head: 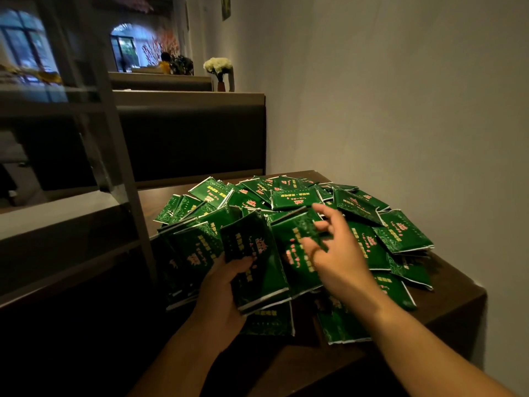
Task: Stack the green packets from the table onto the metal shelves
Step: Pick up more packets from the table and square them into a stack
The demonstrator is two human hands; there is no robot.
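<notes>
Green packets [300,196] heaped on dark wooden surface [458,293] against wall. Left hand [226,293] gripping a small stack of packets [254,265], thumb curled over top. Right hand [335,253] hovering above pile, fingers spread and loosely bent, holding nothing. Metal shelves [120,156] at left, beside surface.

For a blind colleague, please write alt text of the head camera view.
A left hand holds a small stack of green packets above a big loose pile of packets on a dark wooden table, while the right hand reaches into the pile with spread fingers. Metal shelves stand at left, a plain wall at right.
</notes>
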